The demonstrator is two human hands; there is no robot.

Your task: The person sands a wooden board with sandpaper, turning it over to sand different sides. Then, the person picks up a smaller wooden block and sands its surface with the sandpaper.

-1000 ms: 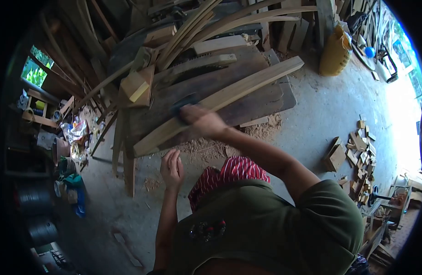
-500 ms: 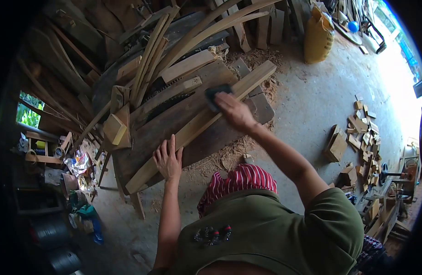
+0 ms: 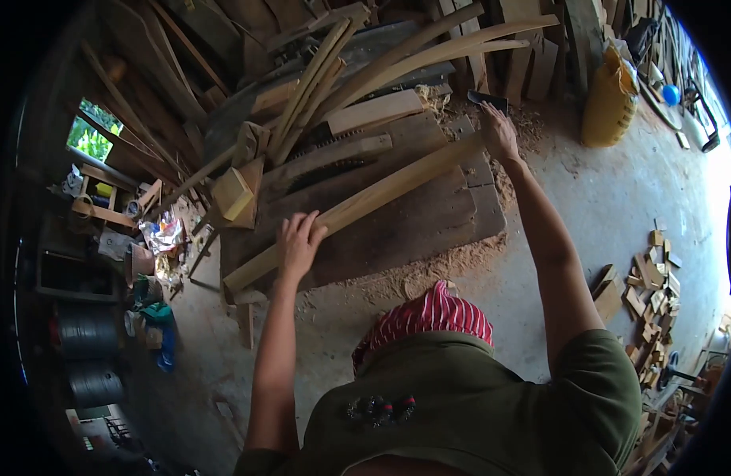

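A long, pale wooden strip (image 3: 381,193) lies slantwise across a dark wooden bench top (image 3: 413,230). Over the strip's near left part, my left hand (image 3: 298,244) bends its fingers and holds it against the bench. At the far right end, my right hand (image 3: 500,136) has hold of a dark, thin sheet that looks like sandpaper (image 3: 489,101). Part of that sheet is hidden under my fingers, and its far edge sticks out past them. The underside of the strip cannot be seen.
Curved wooden pieces (image 3: 429,59) and shorter blocks (image 3: 373,111) crowd the bench's far side. Shavings (image 3: 429,266) lie along its near edge. A yellow sack (image 3: 609,103) stands at the upper right. Wood offcuts (image 3: 655,293) are heaped on the floor at right.
My right hand has slid the dark sheet away along the strip to its far right end. My left hand stays on the strip, its fingers more bent. The view has shifted.
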